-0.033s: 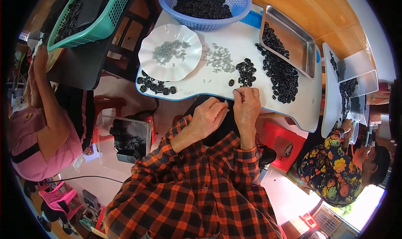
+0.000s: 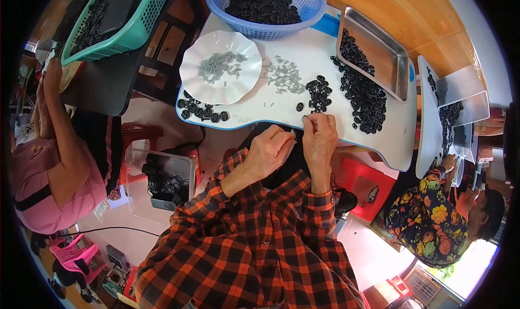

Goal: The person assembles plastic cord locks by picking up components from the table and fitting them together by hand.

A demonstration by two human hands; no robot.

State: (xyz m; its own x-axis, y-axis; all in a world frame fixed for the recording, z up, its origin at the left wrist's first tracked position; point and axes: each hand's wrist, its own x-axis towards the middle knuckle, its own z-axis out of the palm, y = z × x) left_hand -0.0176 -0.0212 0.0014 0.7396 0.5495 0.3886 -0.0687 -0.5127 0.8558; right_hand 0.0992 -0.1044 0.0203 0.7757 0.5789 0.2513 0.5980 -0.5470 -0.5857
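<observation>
Head view, hands at table edge

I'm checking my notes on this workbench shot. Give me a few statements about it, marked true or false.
1. The blue basket holds black ring-shaped parts. True.
2. The white scalloped plate is bare. False: it holds small grey pieces.
3. The left hand and right hand are together at the near edge of the white table. True.
4. The metal tray is full of grey pieces. False: it holds some black parts at one end.
</observation>
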